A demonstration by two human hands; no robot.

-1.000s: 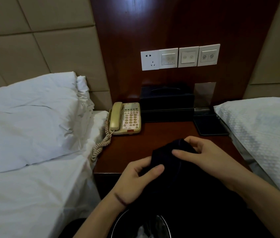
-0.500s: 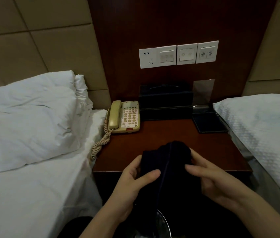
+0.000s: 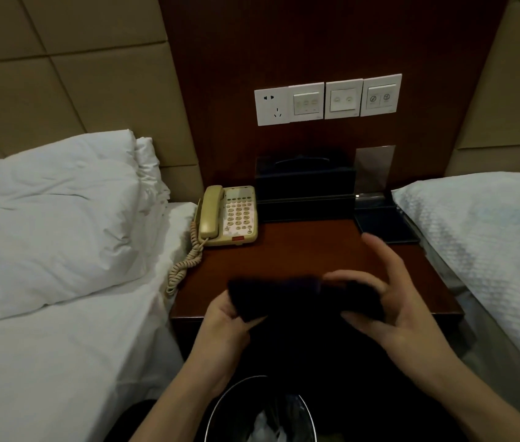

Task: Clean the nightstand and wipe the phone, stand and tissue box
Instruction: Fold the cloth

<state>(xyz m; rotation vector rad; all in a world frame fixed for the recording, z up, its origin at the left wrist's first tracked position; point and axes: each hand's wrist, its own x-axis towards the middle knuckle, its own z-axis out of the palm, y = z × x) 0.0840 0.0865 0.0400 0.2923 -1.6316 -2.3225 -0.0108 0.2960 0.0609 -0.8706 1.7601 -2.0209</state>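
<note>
Two beds with white pillows flank the reddish-brown wooden nightstand surface (image 3: 300, 250). At its back stand one black rectangular tissue box (image 3: 305, 186), one beige corded phone (image 3: 228, 215) to its left, and one clear acrylic stand (image 3: 375, 169) on a dark base to its right. Over the front edge, a dark cloth (image 3: 284, 298) stretches between two hands: the left hand (image 3: 223, 327) grips one end, the right hand (image 3: 395, 301) pinches the other. Below, one round black bin (image 3: 214, 419) holds crumpled plastic.

Padded beige wall (image 3: 60, 74), dark wood panel (image 3: 316, 43), dim light.
</note>
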